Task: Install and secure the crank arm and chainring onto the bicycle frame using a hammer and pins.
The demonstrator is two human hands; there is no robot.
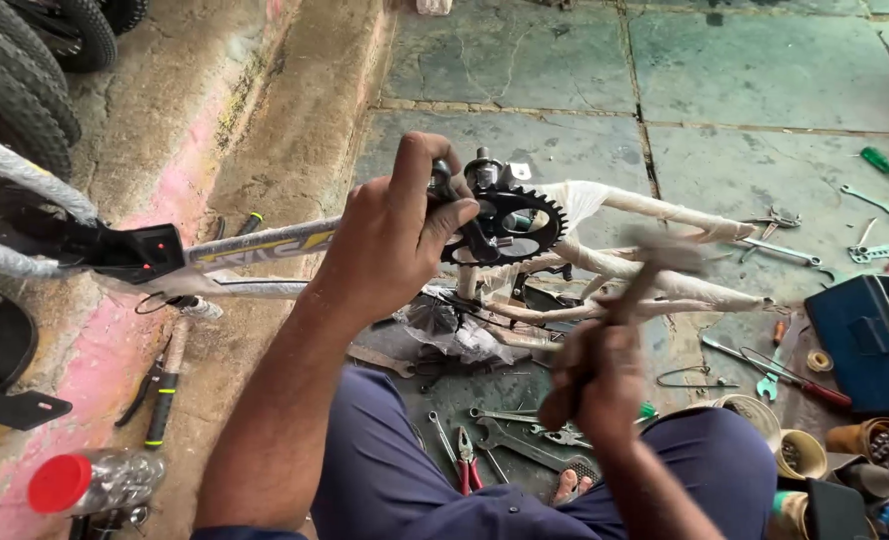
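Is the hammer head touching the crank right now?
Apart. The head view shows the blurred hammer, in the right hand, clear of the crank.

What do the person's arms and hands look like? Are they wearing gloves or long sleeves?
No gloves: both hands are bare. The left hand shows clearly, with no ring or watch in sight. The right hand is blurred, so small details cannot be made out. Both forearms are uncovered, with no sleeves reaching them. Dark blue cloth shows at the bottom edge by the left arm, and the trousers are dark blue too.
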